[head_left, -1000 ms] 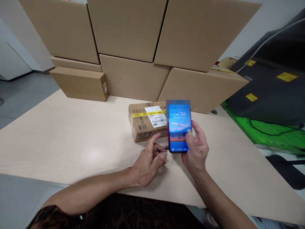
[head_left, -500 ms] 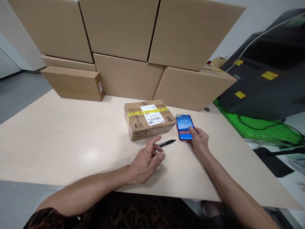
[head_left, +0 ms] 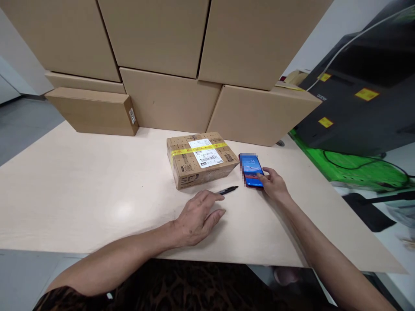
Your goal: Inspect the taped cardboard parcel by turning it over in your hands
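Note:
A smartphone [head_left: 251, 166] with a lit blue lock screen appears to lie flat on the table, right of the parcel. My right hand [head_left: 275, 185] is at its lower right corner, the thumb over the screen and the index finger raised apart from it. My left hand [head_left: 199, 218] hovers or rests low over the table, thumb spread from the bent fingers, nothing visible in it. Just beyond its fingertips lies a black marker [head_left: 229, 190], its left end partly hidden by them. Behind the marker sits a taped cardboard parcel [head_left: 181, 166] with a white shipping label [head_left: 205, 152].
Large plain cartons [head_left: 168, 99] form a stacked wall at the table's back. A narrower brown box [head_left: 94, 110] stands at the back left. To the right are a dark printer [head_left: 350, 99] with yellow stickers and a bright green surface [head_left: 337, 168] with a black cable.
My right hand has loosened from the phone, its index finger now away from the edge. My left fingers have lowered and bent toward the marker. The view has shifted slightly.

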A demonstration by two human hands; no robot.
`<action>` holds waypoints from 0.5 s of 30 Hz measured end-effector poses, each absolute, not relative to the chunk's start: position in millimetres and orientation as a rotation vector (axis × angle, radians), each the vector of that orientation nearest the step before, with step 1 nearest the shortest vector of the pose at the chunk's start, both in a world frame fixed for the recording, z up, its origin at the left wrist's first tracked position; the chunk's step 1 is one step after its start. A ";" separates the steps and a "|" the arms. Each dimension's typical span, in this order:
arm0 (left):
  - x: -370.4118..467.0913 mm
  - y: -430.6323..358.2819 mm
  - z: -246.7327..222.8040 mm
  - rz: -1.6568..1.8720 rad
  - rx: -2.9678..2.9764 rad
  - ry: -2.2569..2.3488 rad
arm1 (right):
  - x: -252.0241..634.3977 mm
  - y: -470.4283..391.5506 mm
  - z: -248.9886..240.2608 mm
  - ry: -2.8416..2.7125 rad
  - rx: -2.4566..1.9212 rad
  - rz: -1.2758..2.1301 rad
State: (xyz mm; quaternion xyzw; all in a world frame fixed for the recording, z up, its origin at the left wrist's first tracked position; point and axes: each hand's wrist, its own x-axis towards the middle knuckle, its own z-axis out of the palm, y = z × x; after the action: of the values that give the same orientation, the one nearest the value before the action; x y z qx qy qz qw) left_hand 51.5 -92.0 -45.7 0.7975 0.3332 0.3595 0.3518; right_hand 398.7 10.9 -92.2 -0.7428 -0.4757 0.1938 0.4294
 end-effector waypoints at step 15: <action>54.1 -67.1 -59.0 0.338 2.602 1.278 | 350.1 -15.3 -56.8 -1.607 -2.368 0.259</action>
State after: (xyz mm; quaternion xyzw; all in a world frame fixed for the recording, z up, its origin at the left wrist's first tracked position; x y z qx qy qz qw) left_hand 54.1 -67.1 -59.0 0.8860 0.4353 0.1149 0.1112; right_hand 350.1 -15.3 -56.8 -0.8166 -0.5543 0.0893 0.1338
